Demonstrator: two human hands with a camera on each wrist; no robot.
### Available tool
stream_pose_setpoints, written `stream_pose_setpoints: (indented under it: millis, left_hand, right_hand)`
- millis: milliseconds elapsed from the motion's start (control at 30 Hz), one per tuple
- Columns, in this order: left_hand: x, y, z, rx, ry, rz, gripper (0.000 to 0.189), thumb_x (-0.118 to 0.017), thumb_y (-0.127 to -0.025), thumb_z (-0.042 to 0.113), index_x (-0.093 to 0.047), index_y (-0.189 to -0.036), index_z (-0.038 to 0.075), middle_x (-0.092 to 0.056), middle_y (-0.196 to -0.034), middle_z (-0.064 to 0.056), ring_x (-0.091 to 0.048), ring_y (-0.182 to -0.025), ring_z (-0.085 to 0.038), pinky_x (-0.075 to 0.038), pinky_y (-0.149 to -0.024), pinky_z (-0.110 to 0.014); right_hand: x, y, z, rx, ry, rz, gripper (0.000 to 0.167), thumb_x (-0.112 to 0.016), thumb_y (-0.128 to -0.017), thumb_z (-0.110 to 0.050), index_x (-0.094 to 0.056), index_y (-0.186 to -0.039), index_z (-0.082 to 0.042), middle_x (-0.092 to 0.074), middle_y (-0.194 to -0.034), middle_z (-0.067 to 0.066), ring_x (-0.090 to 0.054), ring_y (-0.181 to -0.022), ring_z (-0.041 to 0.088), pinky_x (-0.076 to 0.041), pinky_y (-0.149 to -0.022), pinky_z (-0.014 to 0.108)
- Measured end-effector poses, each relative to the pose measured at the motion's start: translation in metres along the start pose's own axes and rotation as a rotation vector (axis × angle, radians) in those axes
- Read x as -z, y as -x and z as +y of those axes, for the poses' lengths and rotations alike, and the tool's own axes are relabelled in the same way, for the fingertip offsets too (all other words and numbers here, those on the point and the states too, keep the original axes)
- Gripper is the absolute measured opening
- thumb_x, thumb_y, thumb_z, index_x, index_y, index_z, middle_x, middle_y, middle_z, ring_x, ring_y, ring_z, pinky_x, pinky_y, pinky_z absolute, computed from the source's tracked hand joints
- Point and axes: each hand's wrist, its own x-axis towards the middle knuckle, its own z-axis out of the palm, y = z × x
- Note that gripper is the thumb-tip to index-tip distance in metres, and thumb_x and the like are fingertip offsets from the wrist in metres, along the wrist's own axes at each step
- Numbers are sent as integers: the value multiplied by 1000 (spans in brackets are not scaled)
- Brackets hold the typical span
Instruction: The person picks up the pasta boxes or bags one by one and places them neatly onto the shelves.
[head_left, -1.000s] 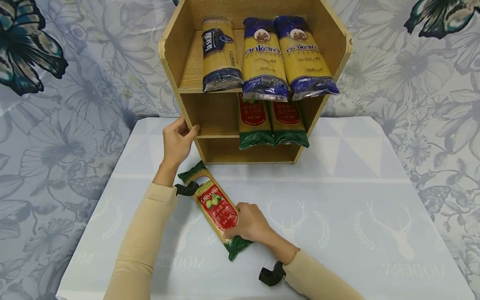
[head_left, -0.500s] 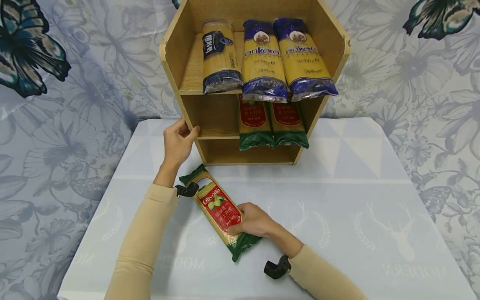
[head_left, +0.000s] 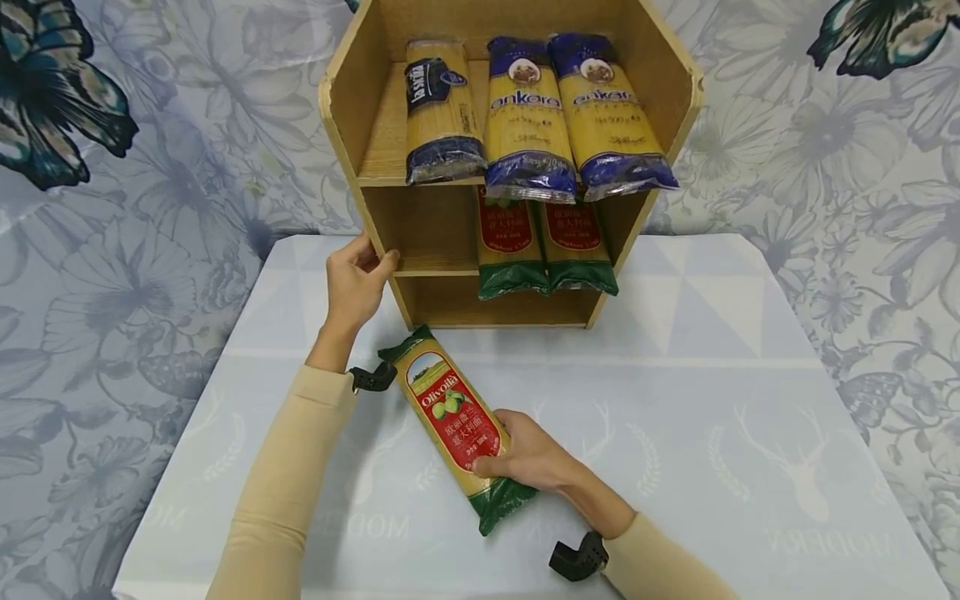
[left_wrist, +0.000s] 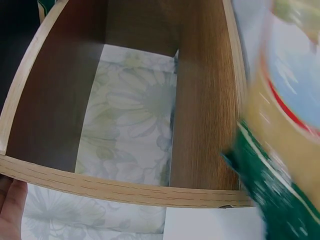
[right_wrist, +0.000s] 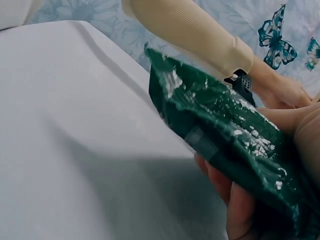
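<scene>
My right hand (head_left: 528,450) grips the lower end of a packet of spaghetti (head_left: 453,417) with a red label and green ends, thumb across its front. The packet slants up and left over the table; its crinkled green end (right_wrist: 210,115) fills much of the right wrist view, with fingers curled beneath. With my left hand (head_left: 356,283) I pinch the left side edge of a wooden shelf unit (head_left: 363,204), thumb on the front. In the left wrist view the packet's other end (left_wrist: 280,175) is blurred beside the shelf's side, and part of the left hand (left_wrist: 11,210) shows at the corner.
On the upper shelf lie a pasta packet with a dark label (head_left: 444,112) and two yellow-and-blue packets (head_left: 528,125). Two green-ended packets (head_left: 512,242) occupy the middle shelf's right side. A white patterned tablecloth (head_left: 675,433) covers the table before a floral wall covering (head_left: 165,250).
My right hand has moved a little right and toward me with the spaghetti packet, whose top end has come clear of the left wrist camera. The left hand stays on the shelf unit.
</scene>
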Motion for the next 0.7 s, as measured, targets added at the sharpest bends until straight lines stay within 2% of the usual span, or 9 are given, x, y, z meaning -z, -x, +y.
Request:
stream_pose_setpoints:
  millis: [200,367,700]
  left_hand:
    - [0,-1,-2,-7,18,0,32,-62,-90,-14,-64,-122,-17,-67,-116,-34,-66,-106,-47,-58,-88,-26]
    - [0,-1,-3,-12,44,-1,31,-61,-90,-15,-64,-121,-18,-66,-115,-36,-66,-106,-49,-58,-86,-24]
    - [0,-1,1,7,5,-4,35,-62,-91,-13,-64,-125,-15,-67,-117,-33,-66,-109,-46,-58,-89,-29]
  right_hand:
    - [5,20,-2,37,46,78,60,-84,-83,-23,-56,-130,3,-64,-102,7,-64,-89,23,-58,-75,38]
    - [6,32,-7,62,39,97,63,-85,-84,-23,-54,-133,1,-64,-105,6,-65,-89,22,-59,-74,37]
    - [7,46,-20,110,-16,137,62,-86,-83,-19,-53,-133,-2,-66,-108,8,-67,-91,26,-62,-73,37]
